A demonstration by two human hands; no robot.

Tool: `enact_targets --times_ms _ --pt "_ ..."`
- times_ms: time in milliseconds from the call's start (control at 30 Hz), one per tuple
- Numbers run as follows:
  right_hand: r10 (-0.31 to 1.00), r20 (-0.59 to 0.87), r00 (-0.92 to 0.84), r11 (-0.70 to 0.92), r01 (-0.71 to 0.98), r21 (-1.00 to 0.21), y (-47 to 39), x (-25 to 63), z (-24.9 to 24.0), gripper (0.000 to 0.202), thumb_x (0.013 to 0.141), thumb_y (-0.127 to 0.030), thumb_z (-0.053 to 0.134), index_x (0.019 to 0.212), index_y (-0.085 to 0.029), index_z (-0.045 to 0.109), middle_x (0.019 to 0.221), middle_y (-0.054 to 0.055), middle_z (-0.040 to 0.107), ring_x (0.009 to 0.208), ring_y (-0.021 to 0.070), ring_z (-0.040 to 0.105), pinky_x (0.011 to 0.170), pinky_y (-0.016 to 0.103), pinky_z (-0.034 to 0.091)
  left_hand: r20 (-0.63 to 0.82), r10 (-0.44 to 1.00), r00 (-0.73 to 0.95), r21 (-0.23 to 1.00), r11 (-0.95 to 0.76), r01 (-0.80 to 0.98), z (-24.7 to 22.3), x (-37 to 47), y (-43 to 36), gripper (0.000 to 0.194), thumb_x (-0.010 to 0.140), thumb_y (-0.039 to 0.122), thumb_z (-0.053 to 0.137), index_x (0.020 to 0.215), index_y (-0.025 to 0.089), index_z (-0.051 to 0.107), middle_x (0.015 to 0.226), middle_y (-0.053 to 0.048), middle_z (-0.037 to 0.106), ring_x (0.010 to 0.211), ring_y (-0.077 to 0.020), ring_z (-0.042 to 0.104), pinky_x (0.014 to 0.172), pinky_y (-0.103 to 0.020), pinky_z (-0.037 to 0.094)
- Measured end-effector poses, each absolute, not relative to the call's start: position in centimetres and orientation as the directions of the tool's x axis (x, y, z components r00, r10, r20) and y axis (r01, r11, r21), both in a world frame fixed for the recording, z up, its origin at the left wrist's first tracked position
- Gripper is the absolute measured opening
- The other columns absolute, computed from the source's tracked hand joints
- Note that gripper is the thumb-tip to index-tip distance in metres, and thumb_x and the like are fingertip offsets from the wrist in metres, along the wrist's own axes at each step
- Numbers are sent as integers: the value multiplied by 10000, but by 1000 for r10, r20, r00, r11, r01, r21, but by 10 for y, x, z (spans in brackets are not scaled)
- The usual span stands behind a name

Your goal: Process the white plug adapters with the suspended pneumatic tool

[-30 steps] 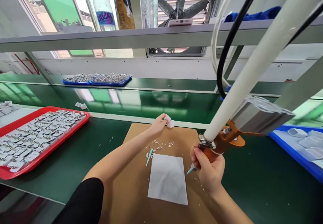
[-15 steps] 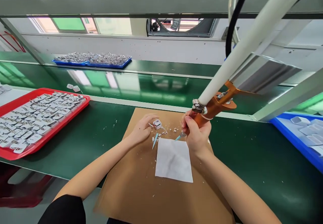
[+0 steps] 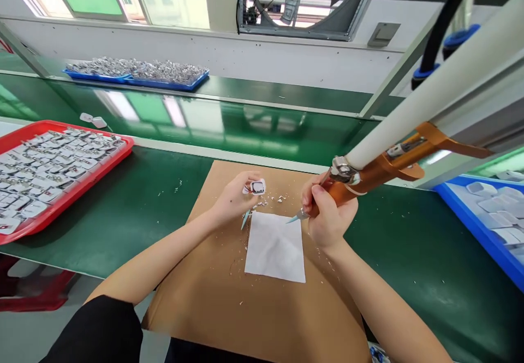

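Note:
My left hand (image 3: 236, 195) grips a small white plastic housing (image 3: 257, 187) with a dark-edged recess facing up and a bit of red wire at its side. In my right hand (image 3: 331, 213) is an orange dispensing gun (image 3: 347, 188), my fingers wrapped round its body. Its pale blue tapered nozzle (image 3: 292, 219) points left, over the upper right part of a white cloth-like square sheet (image 3: 276, 248). A loose light blue nozzle tip (image 3: 245, 219) lies left of the sheet. White crumbs (image 3: 280, 198) are scattered on the brown cardboard (image 3: 221, 281).
At left stands a red tray (image 3: 130, 143) full of small white parts. A blue tray (image 3: 478, 232) with clear and white pieces is at right. Blue trays of metallic bits (image 3: 164, 73) sit on the back ledge. A thick white tube (image 3: 429, 84) slants from the gun to the upper right.
My left hand has lifted and turned the white housing, which was nearer the board. The gun and my right hand have shifted slightly right; the whole view has tilted downward.

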State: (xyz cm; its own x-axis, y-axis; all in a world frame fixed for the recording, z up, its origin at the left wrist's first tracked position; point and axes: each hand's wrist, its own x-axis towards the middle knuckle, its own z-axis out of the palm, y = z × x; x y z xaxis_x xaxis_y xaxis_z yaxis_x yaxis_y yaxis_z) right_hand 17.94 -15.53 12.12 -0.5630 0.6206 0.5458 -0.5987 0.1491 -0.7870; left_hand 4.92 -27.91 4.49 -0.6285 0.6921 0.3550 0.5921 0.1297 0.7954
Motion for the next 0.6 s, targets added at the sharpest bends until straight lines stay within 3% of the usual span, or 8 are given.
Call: enact_targets --times_ms 133,233,433,600 --pt "615 565 -549 179 -601 -779 -154 182 122 83 758 -139 562 705 -201 577 499 -47 520 380 74 415 338 201 283 372 767 -523 827 -17 563 28 78 -281 348 760 141 579 1098 188 513 1225 -83 616 1087 -185 616 839 -283 512" --pt "624 558 -547 162 -608 -777 -156 184 124 58 746 -157 589 723 -208 605 484 -42 509 370 86 401 321 217 254 331 804 -494 843 -16 538 25 92 -281 354 780 179 594 1124 206 518 1141 -54 656 989 -166 650 835 -283 517" --pt "559 567 -605 133 -609 -782 -164 187 129 54 756 -176 599 777 -215 629 481 -44 497 352 84 380 312 229 251 252 881 -400 835 12 551 27 99 -285 333 812 316 627 1103 225 493 1159 -47 660 1020 -195 656 809 -300 520" --pt "517 586 -624 128 -621 -774 -168 191 132 88 764 -144 561 775 -203 625 484 -50 498 354 73 382 319 217 276 242 900 -363 822 9 570 29 100 -287 314 811 309 628 1075 225 481 1200 -37 649 977 -179 663 777 -285 510"
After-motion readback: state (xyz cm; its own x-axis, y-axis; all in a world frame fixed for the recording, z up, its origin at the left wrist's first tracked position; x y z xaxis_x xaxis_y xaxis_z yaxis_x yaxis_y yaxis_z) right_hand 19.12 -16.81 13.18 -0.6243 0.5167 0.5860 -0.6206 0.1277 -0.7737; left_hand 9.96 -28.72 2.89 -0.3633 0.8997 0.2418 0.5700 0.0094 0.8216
